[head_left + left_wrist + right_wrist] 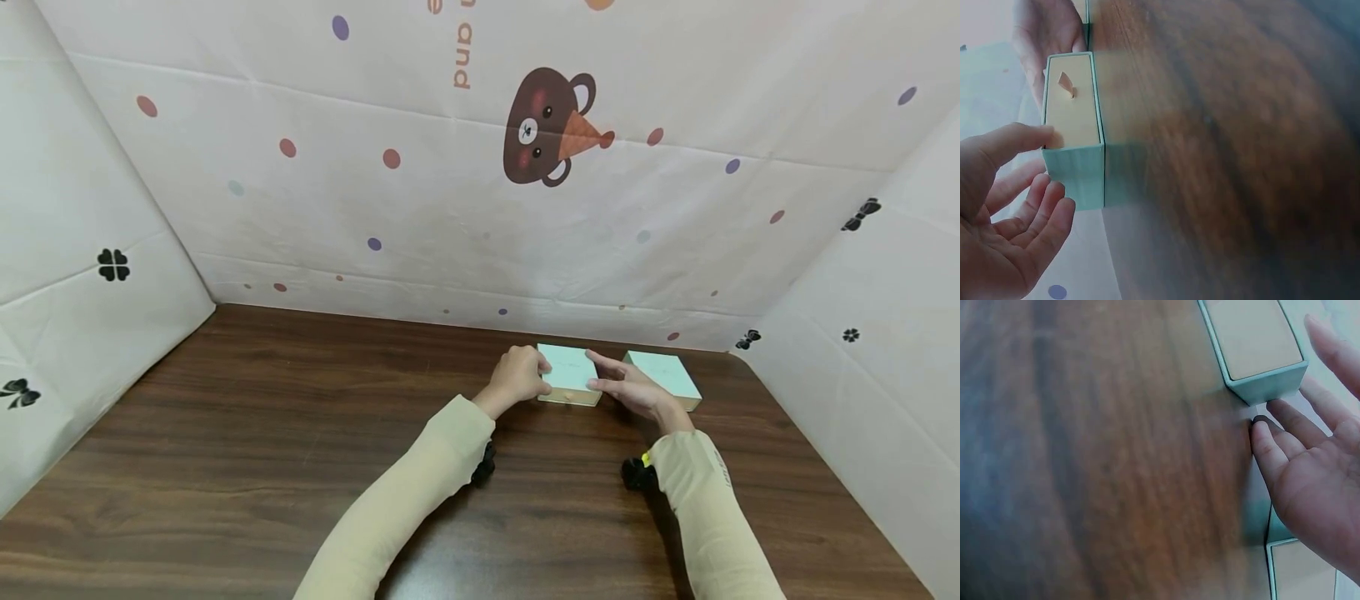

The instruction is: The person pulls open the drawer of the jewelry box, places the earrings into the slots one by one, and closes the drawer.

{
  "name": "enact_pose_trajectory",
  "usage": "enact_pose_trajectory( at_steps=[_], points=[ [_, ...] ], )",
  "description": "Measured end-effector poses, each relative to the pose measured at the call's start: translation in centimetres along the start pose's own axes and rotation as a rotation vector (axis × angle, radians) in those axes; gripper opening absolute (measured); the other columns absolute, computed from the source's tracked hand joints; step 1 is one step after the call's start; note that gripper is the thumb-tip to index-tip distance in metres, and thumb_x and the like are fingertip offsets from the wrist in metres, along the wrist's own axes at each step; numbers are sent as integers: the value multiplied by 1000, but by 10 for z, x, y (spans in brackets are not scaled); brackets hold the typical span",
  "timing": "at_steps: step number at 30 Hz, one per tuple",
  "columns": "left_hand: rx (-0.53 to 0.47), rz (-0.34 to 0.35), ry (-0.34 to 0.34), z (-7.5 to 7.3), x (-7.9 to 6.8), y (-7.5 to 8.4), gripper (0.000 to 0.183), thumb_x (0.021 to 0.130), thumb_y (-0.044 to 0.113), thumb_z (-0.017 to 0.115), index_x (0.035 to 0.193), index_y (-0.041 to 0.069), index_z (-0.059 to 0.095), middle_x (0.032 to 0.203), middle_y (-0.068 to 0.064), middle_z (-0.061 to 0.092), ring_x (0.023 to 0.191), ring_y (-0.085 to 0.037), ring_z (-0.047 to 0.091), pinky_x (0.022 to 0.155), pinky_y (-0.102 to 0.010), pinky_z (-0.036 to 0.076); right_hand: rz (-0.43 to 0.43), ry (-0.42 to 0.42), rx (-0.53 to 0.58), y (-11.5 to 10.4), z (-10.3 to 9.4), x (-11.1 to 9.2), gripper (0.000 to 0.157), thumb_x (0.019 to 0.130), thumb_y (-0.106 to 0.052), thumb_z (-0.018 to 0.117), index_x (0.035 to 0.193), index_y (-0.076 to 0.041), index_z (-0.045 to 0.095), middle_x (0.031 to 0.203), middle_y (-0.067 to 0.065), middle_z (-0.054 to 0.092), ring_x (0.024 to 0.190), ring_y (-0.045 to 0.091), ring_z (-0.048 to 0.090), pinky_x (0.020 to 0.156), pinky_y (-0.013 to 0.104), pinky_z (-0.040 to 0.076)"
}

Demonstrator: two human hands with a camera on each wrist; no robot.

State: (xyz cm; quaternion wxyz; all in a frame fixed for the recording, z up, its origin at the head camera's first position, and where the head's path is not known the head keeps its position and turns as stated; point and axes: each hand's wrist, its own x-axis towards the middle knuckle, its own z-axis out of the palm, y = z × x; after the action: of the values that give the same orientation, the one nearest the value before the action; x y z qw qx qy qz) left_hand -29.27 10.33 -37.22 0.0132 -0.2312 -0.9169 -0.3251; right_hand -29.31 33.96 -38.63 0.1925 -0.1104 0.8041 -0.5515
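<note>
A mint-green drawer box (567,367) with a tan front sits near the table's back edge. A small tan pull tab (1065,82) sticks out of its front in the left wrist view. My left hand (517,373) holds the box's left end, thumb on the front edge and index finger toward the far side; its other fingers are loosely bent. At the right end is my right hand (637,387), fingers extended and thumb spread, close beside the box. In the right wrist view, a gap shows between the right thumb (1338,356) and the box.
A second matching box (663,373) stands to the right, partly behind the right hand. The dark wooden table (262,433) meets a white printed sheet (450,208) at the back, with more sheeting at both sides.
</note>
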Motion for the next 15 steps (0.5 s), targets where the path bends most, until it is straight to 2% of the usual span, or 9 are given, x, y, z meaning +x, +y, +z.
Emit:
enact_pose_trajectory(
  at_steps=[3,6,9,13,14,15],
  points=[
    [6,29,18,1,1,3,28,75,19,75,102,10,71,94,0,68,66,-7,59,54,-16,45,-1,12,21,-1,-4,-3,68,93,-18,54,147,-8,13,152,14,-2,138,32,-1,107,52,10],
    [-4,65,46,3,2,8,27,77,21,74,101,10,72,90,-1,67,66,-8,58,55,-17,44,2,51,8,-6,-8,-7,67,93,-20,54,146,-6,16,152,14,6,138,31,8,107,47,16],
    [-13,87,67,6,5,14,26,78,22,72,101,11,71,92,-2,68,68,-7,58,56,-16,43,-12,80,-16,-13,-14,-12,67,93,-23,54,145,-2,18,151,16,10,137,32,13,106,43,20],
    [-35,100,60,12,10,24,28,79,23,71,104,11,70,96,-2,68,64,-6,57,55,-14,43,-34,100,21,-22,-22,-24,64,95,-19,51,143,4,16,149,21,11,135,35,15,106,41,22],
    [-44,102,57,14,11,27,28,79,23,71,105,11,70,96,-2,68,65,-6,57,56,-13,43,-28,114,36,-24,-24,-27,64,95,-18,51,143,5,16,149,22,13,135,30,22,105,41,23],
    [-55,105,50,16,12,30,29,80,23,70,105,10,70,96,-3,68,58,-5,54,53,-13,42,-24,130,50,-25,-26,-31,63,95,-18,51,143,5,17,148,23,15,133,26,27,104,40,25]
  ],
)
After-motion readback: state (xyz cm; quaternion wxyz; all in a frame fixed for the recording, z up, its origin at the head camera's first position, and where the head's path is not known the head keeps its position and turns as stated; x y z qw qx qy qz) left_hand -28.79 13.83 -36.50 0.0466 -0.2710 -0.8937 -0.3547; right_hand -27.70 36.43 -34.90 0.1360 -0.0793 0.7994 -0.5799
